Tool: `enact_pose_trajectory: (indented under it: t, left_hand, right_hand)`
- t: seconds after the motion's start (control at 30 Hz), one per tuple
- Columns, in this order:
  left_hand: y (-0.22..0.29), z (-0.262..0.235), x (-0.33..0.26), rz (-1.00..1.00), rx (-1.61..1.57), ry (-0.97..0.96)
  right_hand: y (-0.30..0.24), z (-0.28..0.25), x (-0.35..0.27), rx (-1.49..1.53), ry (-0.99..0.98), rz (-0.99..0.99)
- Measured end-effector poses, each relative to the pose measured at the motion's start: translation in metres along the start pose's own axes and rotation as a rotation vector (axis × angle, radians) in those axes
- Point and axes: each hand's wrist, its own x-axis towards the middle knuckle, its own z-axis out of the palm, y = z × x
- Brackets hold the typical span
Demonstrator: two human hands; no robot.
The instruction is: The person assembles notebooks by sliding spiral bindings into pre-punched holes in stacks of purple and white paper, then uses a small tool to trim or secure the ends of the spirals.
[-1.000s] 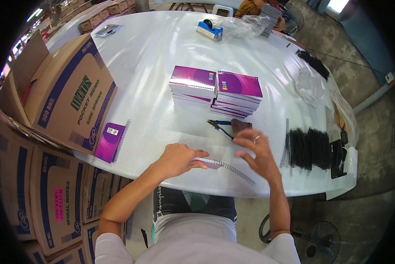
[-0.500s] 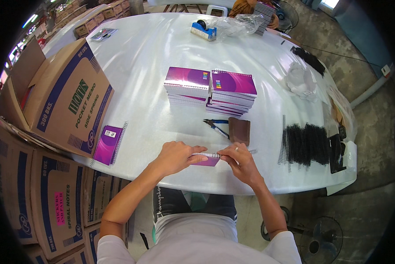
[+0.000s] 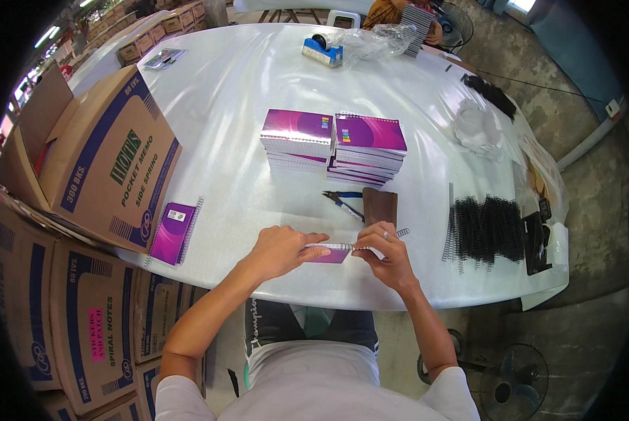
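A small purple notebook (image 3: pixel 326 257) is held on edge near the table's front, its hole-punched side facing up. My left hand (image 3: pixel 281 251) is closed on its left part, thumb and fingers on either side of the pages. At its right end my right hand (image 3: pixel 387 256) pinches a dark spiral binding wire (image 3: pixel 403 232). Some of the wire's loops sit along the notebook's top edge; its free end sticks out past my right fingers. Just beyond lie blue-handled pliers (image 3: pixel 344 202) and a brown block-shaped item (image 3: pixel 380 207).
Two stacks of purple notebooks (image 3: pixel 369 133) stand mid-table. Bound notebooks (image 3: pixel 173 234) lie beside a large carton (image 3: pixel 115 151) on the left. Black spiral wires (image 3: pixel 486 228) are heaped at right. A blue tape dispenser (image 3: pixel 323 51) stands far back, near another person's hand (image 3: pixel 434 34).
My right hand has shifted slightly right and turned a little. The wire's free end now tilts upward and shows more clearly. My left hand stays on the notebook.
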Motion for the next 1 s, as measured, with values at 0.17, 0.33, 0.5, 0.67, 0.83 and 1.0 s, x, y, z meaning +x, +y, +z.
enact_pose_trajectory:
  t: [0.17,0.33,0.5,0.67,0.83,1.0]
  left_hand:
    - [-0.003,0.004,0.001,0.012,-0.008,0.027]
    - [0.0,0.002,0.0,-0.02,-0.005,0.025]
    - [-0.001,0.002,0.001,-0.029,-0.003,0.007]
    - [0.002,0.0,0.0,-0.023,-0.008,0.01]
    - [0.001,0.002,-0.006,0.026,-0.006,-0.013]
    - [-0.001,0.012,-0.017,0.201,-0.009,-0.043]
  right_hand:
    - [0.008,0.007,-0.005,-0.091,0.019,-0.068]
    - [-0.003,0.005,-0.008,-0.145,-0.045,0.09]
    - [0.002,0.008,-0.003,-0.153,0.069,-0.106]
    - [0.005,0.008,-0.005,-0.17,0.06,-0.18]
    - [-0.001,-0.014,-0.002,-0.014,-0.357,0.141]
    - [0.055,-0.043,0.019,-0.433,-0.244,0.034]
